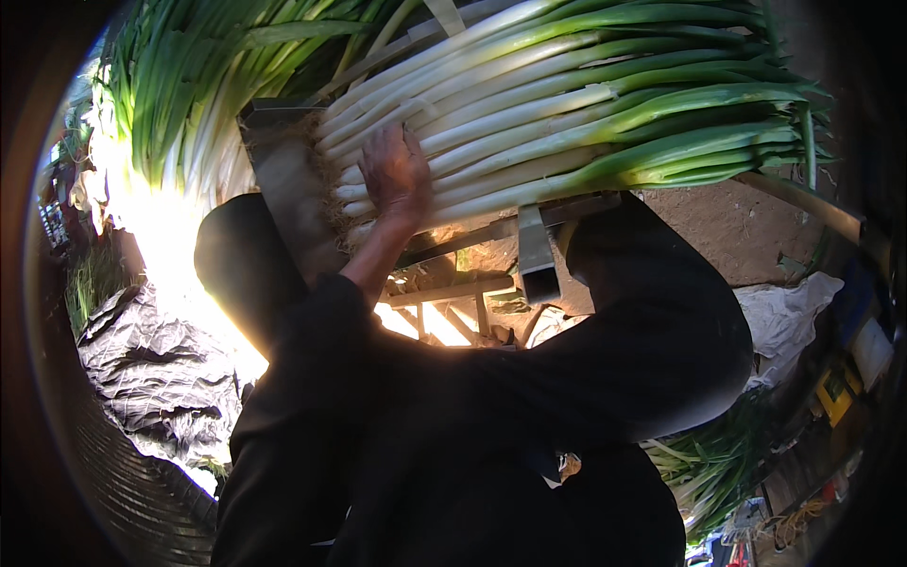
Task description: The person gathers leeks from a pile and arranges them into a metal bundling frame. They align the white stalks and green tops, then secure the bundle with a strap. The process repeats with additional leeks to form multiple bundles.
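Note:
My left hand (397,173) rests on the white stalks of a broad layer of large green onions (496,106), close to their root ends. Its fingers curl downward, and their tips are hidden, so a grip cannot be made out. The stalks lie side by side, their green leaves stretching to the right. Fringed roots (326,191) line up near a flat dark plate (287,170) on the left. Below the layer runs a metal frame, with an open-ended square tube (538,259) pointing toward me. My right hand is out of view.
More green onions (191,106) stand in a large heap at the upper left. A crumpled dark sheet (163,375) lies at left, beside strong sunlight. White sacking (793,319) and another green onion pile (716,453) are at right. My knees flank the frame.

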